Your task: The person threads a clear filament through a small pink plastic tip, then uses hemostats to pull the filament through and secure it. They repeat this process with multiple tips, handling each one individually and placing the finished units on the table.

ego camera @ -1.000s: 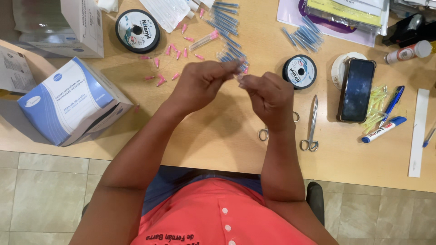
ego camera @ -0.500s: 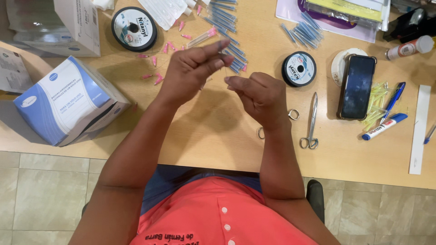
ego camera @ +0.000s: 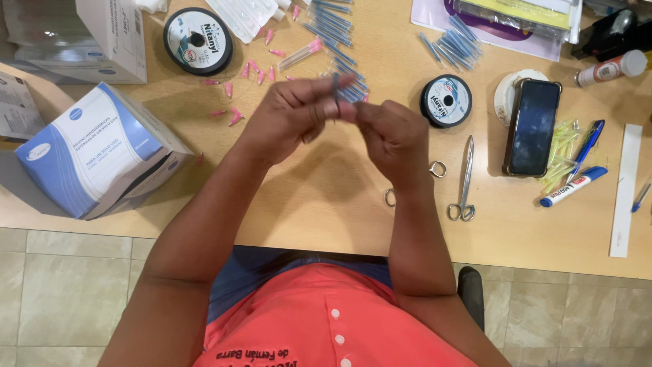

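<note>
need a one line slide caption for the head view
Both hands, left hand and right hand, pinch a small blue tube above a wooden table.

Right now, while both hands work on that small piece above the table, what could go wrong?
1. The left hand and right hand pinch a thin blue-grey tube; it is small and could slip and drop.
2. If it falls among the loose blue tubes, it may be hard to find.
3. The scissors lie open-side near the right wrist.
</note>
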